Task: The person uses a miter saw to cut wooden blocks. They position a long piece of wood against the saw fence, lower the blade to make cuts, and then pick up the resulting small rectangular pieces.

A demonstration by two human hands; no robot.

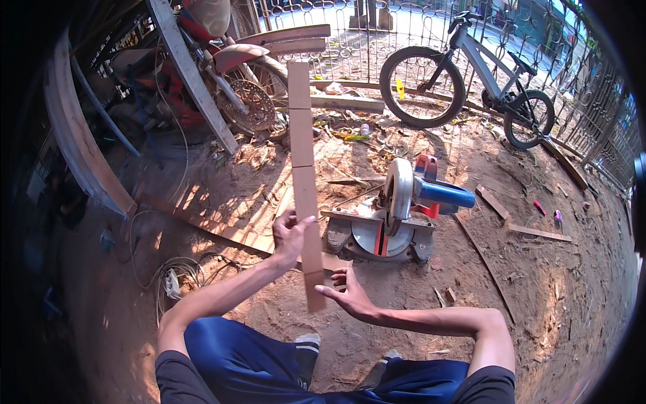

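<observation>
A long, flat wooden board (305, 185) stands up in front of me, with several dark lines drawn across its face. My left hand (291, 236) grips it around the middle, thumb on the near face and fingers behind its left edge. Close to the lower end, my right hand (346, 293) has its thumb against the board's right edge; its fingers are curled and apart, partly behind the thumb. Just beyond the board, to the right, a mitre saw (397, 215) with a blue motor and round metal guard rests on the dirt.
A coiled cable (176, 277) lies at left, near a long plank (232, 232) on the ground. Wood offcuts (493, 202) are scattered at right. Farther back stand a motorcycle (232, 57) and a grey bicycle (484, 67) by a metal fence (336, 40).
</observation>
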